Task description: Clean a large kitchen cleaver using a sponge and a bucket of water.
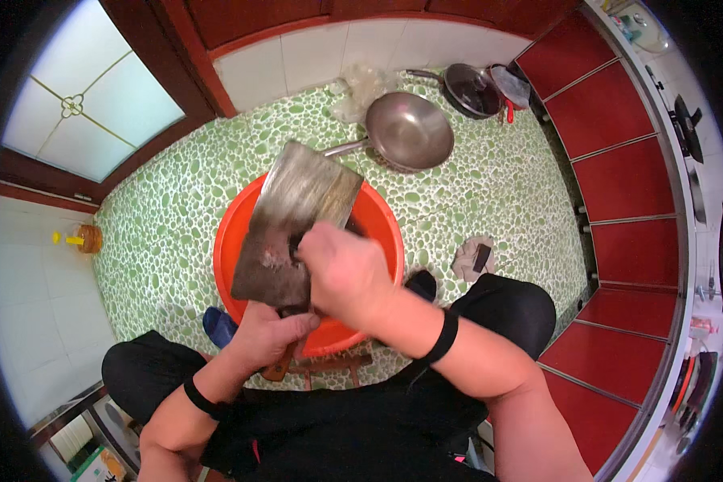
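My left hand (268,337) grips the wooden handle (277,365) of a broad cleaver (307,187). The blade slants up and away over an orange plastic basin (391,241); its far part is shiny, while the part near the handle is dark. My right hand (349,271) is closed and slightly blurred above the blade. Its fingers press a small dark object (295,246) to the blade's face. Most of that object is hidden, so I cannot tell exactly what it is.
Beyond the basin a metal wok (410,129) lies beside a crumpled plastic bag (364,90) and a lidded pan (473,90). A cloth (467,259) with a dark block (482,258) lies at right. Red cabinets (620,187) line the right side. An oil bottle (89,239) stands at left.
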Demonstrator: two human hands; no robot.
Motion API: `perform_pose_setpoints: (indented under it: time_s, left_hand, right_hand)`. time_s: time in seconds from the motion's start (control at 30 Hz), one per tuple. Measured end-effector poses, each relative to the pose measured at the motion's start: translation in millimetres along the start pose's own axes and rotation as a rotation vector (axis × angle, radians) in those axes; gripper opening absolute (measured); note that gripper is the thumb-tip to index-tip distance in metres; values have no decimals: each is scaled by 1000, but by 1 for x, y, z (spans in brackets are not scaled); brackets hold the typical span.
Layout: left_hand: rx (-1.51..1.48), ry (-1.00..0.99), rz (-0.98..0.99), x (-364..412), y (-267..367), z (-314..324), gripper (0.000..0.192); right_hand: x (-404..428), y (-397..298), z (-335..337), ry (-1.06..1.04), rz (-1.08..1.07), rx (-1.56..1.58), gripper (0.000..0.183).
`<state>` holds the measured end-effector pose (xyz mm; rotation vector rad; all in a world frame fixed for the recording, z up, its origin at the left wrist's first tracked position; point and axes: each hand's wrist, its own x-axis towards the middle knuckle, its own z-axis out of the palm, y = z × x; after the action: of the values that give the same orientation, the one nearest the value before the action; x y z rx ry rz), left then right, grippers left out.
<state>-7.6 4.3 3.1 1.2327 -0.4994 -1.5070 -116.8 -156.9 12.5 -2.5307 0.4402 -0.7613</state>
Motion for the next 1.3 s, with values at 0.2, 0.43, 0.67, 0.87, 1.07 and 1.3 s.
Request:
perform_pose_setpoints:
  time_s: [0.2,0.43,0.67,0.87,1.07,1.3]
  left_hand:
    - [-14,15,-15,-3,5,-2,53]
    - [6,-7,-16,-1,10,0,42]
    - [21,-8,-14,3,13,9,39]
    - [63,39,-49,2,2,10,37]
    - [96,40,-18,-1,-6,2,34]
    - [137,36,-93,-1,-7,-2,43]
  right_hand:
    - [11,16,0,59,145,-58,9]
    - [32,41,-12,170,228,-140,15]
    - [35,65,-13,150,265,-146,14]
    - [15,38,4,48,101,-28,10]
    - [10,-17,5,-29,-2,17,4]
    - [21,3,17,48,99,17,9]
